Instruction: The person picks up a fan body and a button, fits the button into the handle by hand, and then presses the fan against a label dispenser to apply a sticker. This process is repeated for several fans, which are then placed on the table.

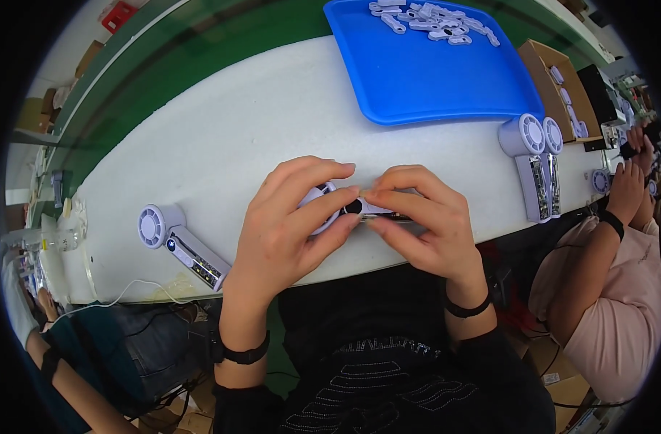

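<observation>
A lavender handheld fan [320,191] lies across the middle of the white table, mostly covered by my hands. My left hand [276,228] is closed round its head end, thumb and forefinger pinched near a small dark round spot. From the other side my right hand [426,217] grips the handle, its fingertips meeting the left ones above it. Anything small between the fingertips is too hidden to make out. To the left rests another lavender fan [193,249], its handle uncovered with a circuit board showing.
Pale plastic pieces [446,25] are heaped at the far end of a blue tray [439,79]. Two similar fans [536,177] lie at the right, near a cardboard box [589,124]. A white cable [128,286] runs along the left front edge. Co-workers sit at both sides.
</observation>
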A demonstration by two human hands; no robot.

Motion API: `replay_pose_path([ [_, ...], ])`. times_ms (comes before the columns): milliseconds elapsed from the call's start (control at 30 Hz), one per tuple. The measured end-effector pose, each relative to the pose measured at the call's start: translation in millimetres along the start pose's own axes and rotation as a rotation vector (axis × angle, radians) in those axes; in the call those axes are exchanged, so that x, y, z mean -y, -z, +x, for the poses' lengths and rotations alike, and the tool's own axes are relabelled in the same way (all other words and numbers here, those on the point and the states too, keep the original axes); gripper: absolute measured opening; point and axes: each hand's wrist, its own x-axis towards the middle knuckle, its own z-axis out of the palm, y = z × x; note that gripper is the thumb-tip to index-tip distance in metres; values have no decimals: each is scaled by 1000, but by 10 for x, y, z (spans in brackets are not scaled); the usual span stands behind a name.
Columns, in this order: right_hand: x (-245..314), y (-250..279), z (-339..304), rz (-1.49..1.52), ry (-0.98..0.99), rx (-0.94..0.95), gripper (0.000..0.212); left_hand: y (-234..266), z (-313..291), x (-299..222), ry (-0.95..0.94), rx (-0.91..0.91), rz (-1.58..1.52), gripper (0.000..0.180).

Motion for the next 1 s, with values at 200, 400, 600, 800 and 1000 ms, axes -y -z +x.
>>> replay_pose_path([
  [200,52,-26,-57,-14,-51,-28,28,-7,-9,-10,-17,1,59,39],
  [400,-1,-9,-100,-124,109,-41,27,-69,-49,18,-64,-63,15,37],
  [600,36,-3,-103,-172,161,-28,26,-56,-53,27,-92,-33,-32,30],
  [800,3,-58,-134,-233,199,-34,26,-73,-64,24,-80,-35,-5,30],
  [1000,-10,-40,-129,-225,180,-2,28,-56,-7,-11,-78,-14,7,33],
])
